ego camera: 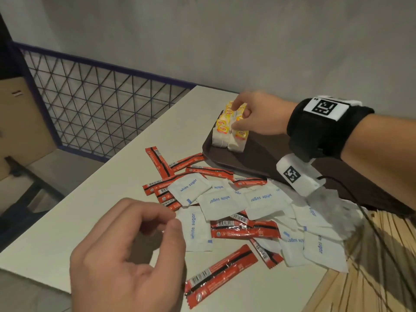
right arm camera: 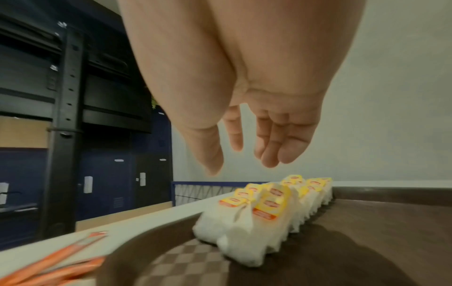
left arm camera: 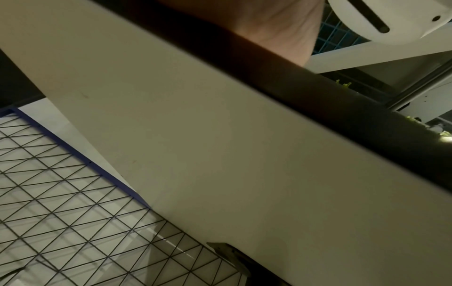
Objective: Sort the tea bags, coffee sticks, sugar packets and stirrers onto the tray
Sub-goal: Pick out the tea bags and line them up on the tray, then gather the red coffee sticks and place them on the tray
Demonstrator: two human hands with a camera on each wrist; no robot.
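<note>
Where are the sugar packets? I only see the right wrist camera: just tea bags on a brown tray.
Observer: The white paper sugar packets lie in a loose heap on the pale table, on the near side of the brown plastic tray, mixed with red foil coffee sticks.
Operator: What's the other hand doing?
Observer: The left hand hovers over the table's near edge, fingers loosely curled, holding nothing.
Operator: Any stirrers?
Observer: Yes, pale wooden stirrers lie fanned at the table's near right corner, next to the heap.
</note>
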